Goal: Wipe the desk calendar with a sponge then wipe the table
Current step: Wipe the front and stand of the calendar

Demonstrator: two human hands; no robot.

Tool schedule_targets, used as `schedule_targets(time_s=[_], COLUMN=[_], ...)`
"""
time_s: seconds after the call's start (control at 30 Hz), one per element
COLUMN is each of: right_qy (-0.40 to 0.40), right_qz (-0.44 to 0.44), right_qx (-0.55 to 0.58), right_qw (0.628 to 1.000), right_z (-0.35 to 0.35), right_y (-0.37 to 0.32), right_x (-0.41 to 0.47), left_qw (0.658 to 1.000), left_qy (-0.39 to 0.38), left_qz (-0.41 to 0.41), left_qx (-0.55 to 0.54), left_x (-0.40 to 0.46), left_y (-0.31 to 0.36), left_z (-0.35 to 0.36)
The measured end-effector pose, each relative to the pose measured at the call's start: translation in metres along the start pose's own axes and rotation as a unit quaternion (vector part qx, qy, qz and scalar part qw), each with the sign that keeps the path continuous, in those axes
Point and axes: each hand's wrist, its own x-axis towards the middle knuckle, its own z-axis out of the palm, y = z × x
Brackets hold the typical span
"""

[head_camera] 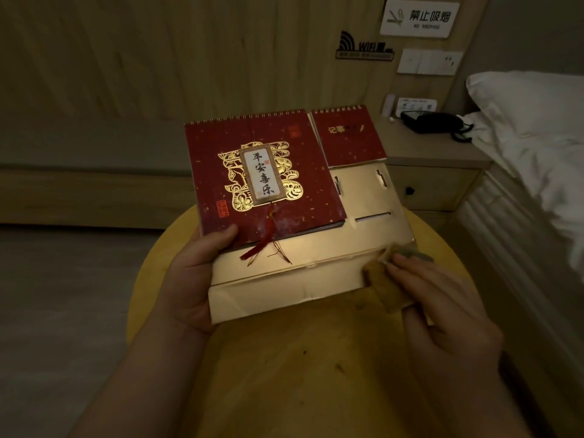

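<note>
Calendar [268, 175], red cover with gold "平安喜乐", smaller pad marked "记事", held mid-frame above round yellow table [284, 358]. Left hand [192, 279] clamped on its lower left edge, thumb on cover. Right hand [442, 311] fingers pinched on sponge [382, 279], pressed to the cardboard base's lower right corner. Upper right wall: "NO SMOKING" sign [418, 17], "WIFI" plaque [363, 47].

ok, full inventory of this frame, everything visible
desk calendar: 1, red and gold, held above the table
sponge: 1, tan, on the calendar's lower right corner
round table: 1, yellow wood, below the hands
nightstand: 1, light wood, right rear
telephone: 1, black, on the nightstand
bed: 1, white, far right
wall signs: 2, no-smoking and wifi
left hand: grips the calendar
right hand: presses the sponge
</note>
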Motion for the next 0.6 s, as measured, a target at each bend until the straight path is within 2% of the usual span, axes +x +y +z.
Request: schedule_targets(time_s=[0.13,0.27,0.37,0.47,0.6], right_qy=[-0.048,-0.052,-0.061,-0.055,-0.063], right_qz=[-0.044,-0.117,-0.13,-0.128,-0.113], right_qx=[0.041,0.101,0.11,0.11,0.097], right_qw=[0.997,0.987,0.983,0.984,0.987], right_z=[0.03,0.064,0.078,0.077,0.055], right_y=[-0.047,-0.099,-0.124,-0.125,-0.088], right_x=[-0.011,-0.023,-0.026,-0.023,-0.008], left_qw=[1.0,1.0,0.999,0.999,1.0], left_qy=[0.001,0.011,0.021,0.017,-0.013], left_qz=[-0.003,-0.002,-0.004,-0.01,-0.011], left_qx=[-0.012,-0.007,0.037,0.035,0.011], left_x=[0.002,0.003,0.001,-0.001,-0.002], left_y=[-0.006,-0.008,-0.004,-0.002,-0.001], left_z=[0.007,0.011,0.007,0.005,0.003])
